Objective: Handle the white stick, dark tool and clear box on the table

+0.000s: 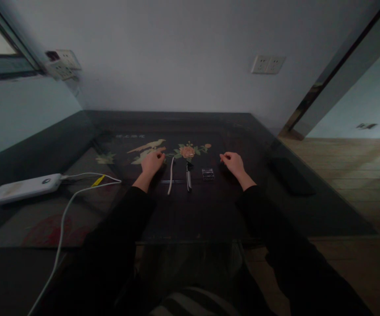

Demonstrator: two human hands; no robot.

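Note:
My left hand (152, 163) rests on the dark table, its fingers curled in, with nothing visible in it. Just right of it lies a thin, slightly bent white stick (171, 176). A razor (189, 179) with a black and silver handle lies beside the stick, its head pointing away from me. To the right of the razor sits a small clear case (207, 174) with dark parts, its contents too dim to make out. My right hand (233, 162) is beyond the case on the right, also curled closed, touching none of these items.
A white power bank (25, 188) with a white cable (62, 224) and yellow tag lies at the left. A dark flat object (290, 176) lies at the right. The tabletop (183, 215) bears a bird-and-flower print. Behind it, the wall carries sockets (268, 64).

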